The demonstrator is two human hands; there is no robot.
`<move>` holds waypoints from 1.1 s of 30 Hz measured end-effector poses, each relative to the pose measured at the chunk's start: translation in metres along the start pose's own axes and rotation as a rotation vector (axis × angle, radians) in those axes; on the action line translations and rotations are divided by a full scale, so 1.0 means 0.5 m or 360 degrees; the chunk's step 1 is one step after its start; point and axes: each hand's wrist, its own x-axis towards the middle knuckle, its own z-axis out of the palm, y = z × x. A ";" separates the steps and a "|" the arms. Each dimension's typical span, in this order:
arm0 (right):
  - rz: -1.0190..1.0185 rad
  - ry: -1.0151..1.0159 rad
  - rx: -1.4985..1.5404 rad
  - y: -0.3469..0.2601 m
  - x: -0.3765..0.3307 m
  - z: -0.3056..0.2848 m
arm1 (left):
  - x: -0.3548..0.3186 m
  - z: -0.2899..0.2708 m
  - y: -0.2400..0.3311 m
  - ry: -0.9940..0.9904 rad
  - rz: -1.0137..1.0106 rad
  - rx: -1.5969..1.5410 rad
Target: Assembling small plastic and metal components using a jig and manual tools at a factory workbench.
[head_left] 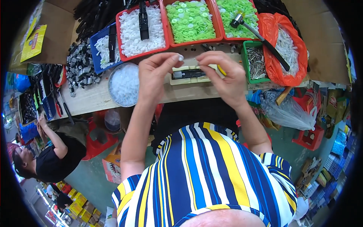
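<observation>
My left hand (pixel 154 73) is closed, pinching a small white round plastic piece (pixel 180 58) between thumb and fingertips. Across from it, my right hand (pixel 226 75) has its fingers drawn together; anything at its fingertips is too small to make out. A curved yellow piece, like a tool handle (pixel 221 70), shows beside the right hand's fingers, and I cannot tell whether it is gripped. Below and between both hands, a long black plastic part (pixel 188 74) lies in a cream-coloured holder (pixel 177 81) on the wooden table. The right hand hides part of that holder.
Red trays of white pieces (pixel 141 32) and green pieces (pixel 191 22) line the back. A round tub (pixel 124 85) stands left, a green metal-parts box (pixel 257 62) right. A hammer (pixel 268 43) lies over an orange bag (pixel 278 77). Another person (pixel 60 153) works at far left.
</observation>
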 end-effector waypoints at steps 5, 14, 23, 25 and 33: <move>-0.0122 0.0045 0.0081 0.012 0.000 0.039 | -0.022 0.032 -0.019 0.0004 -0.0047 -0.0125; -0.0284 0.0040 -0.0208 0.019 -0.007 0.048 | -0.019 0.030 -0.019 0.0022 -0.0051 -0.0122; -0.0405 0.0007 -0.0396 0.030 -0.017 0.040 | -0.027 0.038 -0.026 0.0010 0.0047 -0.0041; -0.0228 0.0029 -0.0201 0.028 -0.014 0.036 | -0.029 0.037 -0.031 0.0007 0.0070 -0.0074; 0.0229 -0.0123 0.0114 0.028 -0.013 0.019 | -0.045 0.034 -0.056 -0.0129 0.0264 0.0021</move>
